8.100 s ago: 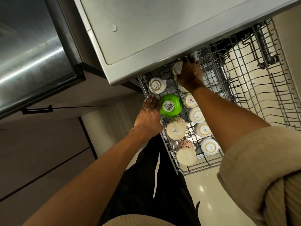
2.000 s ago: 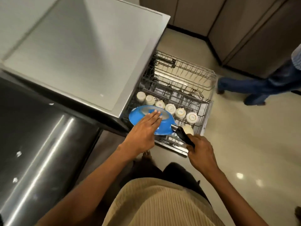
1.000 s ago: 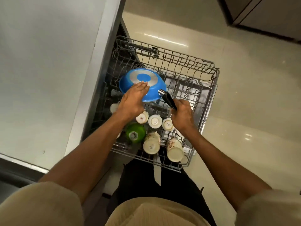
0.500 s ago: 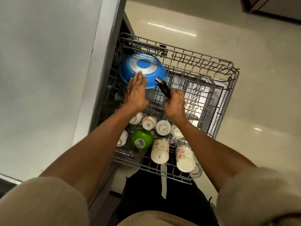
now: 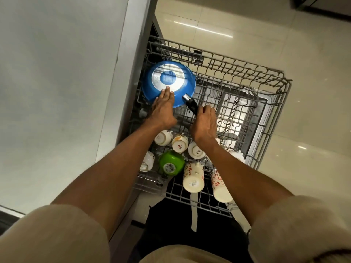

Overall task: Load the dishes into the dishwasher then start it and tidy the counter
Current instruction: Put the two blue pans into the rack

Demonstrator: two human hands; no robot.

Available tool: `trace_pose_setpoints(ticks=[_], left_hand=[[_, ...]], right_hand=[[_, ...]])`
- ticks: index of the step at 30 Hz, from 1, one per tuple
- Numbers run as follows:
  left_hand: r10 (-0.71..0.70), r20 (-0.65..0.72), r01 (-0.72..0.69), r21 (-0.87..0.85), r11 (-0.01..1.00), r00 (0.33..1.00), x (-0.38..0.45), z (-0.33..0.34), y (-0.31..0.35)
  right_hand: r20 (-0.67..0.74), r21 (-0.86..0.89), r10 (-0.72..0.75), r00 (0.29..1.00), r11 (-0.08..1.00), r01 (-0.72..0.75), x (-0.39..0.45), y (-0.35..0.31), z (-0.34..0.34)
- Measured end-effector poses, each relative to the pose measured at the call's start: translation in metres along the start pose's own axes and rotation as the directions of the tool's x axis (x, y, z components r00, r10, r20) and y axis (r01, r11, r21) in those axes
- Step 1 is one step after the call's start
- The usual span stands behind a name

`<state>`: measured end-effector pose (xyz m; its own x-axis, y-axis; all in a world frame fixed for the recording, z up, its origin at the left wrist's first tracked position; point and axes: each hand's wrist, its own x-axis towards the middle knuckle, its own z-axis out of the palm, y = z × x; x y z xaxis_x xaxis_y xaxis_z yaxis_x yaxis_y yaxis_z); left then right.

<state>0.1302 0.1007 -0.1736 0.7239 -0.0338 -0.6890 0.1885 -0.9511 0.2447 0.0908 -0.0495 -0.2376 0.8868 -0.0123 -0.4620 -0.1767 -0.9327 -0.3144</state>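
Observation:
A blue frying pan lies upside down at the far left of the pulled-out wire dishwasher rack. My left hand rests flat on the pan's near rim, fingers straight. My right hand is closed around the pan's black handle. Nearer to me in the rack sit a green bowl, several white cups turned over, and two tall patterned mugs lying on their sides.
The white counter top fills the left side, its edge overhanging the rack. The right half of the rack holds only bare tines. Glossy cream floor tiles lie to the right. My dark trousers show below the rack.
Both hands have carried the pan from the rack's near edge to its far left corner. Over the last half second it settled slightly further back; my grip is unchanged.

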Motion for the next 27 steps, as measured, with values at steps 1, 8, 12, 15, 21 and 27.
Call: trace_pose_setpoints(ticks=[1,8,12,15,21,27], left_hand=[[0.001,0.001,-0.001,-0.005,1.000,1.000,0.000,0.000,-0.001],[-0.015,-0.064,0.016,0.017,1.000,0.998,0.000,0.010,-0.004],[-0.046,-0.170,0.050,0.022,0.998,0.984,-0.005,0.027,-0.006],[-0.029,-0.176,0.036,0.038,0.999,0.984,-0.007,0.033,-0.008],[-0.035,-0.070,0.037,0.035,0.999,0.997,-0.005,0.028,-0.010],[-0.045,-0.047,0.047,0.048,0.998,0.998,-0.011,0.021,-0.006]], right_hand=[[0.007,-0.019,-0.006,1.000,1.000,0.006,0.000,0.001,0.000],[0.029,-0.033,-0.030,0.999,0.999,0.031,0.007,0.009,-0.008],[0.022,0.014,0.017,1.000,1.000,-0.018,0.007,0.007,-0.011],[-0.022,-0.001,0.039,0.999,0.999,-0.039,0.001,0.004,-0.005],[0.044,0.099,0.112,0.993,0.988,-0.116,0.005,0.004,-0.001],[0.169,0.070,0.024,0.985,0.997,-0.036,0.007,0.013,-0.016]])
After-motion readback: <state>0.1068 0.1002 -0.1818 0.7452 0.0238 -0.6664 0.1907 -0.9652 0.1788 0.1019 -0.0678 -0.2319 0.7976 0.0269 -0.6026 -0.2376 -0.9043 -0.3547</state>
